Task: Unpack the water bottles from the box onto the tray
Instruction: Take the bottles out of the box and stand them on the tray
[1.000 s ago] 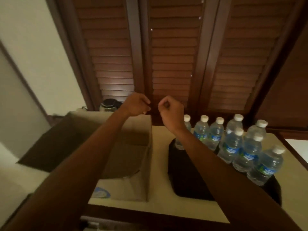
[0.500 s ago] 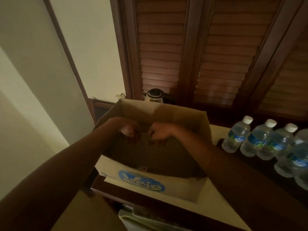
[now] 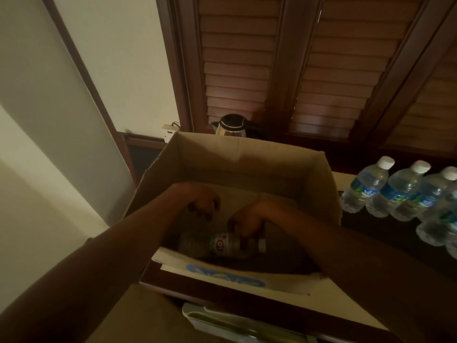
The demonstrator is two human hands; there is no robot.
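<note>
Head view: a clear water bottle (image 3: 222, 243) with a red-marked label lay on its side inside the cardboard box (image 3: 247, 154). The right hand (image 3: 247, 220) gripped its neck; the left hand (image 3: 204, 203) hung curled, its hold indiscernible. Other bottles (image 3: 395, 191) stood on the dark tray (image 3: 385, 233). Louvred shutters (image 3: 284, 58) stood behind.

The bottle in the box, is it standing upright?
No, the bottle lies on its side on the floor of the box, its cap pointing right.
</note>
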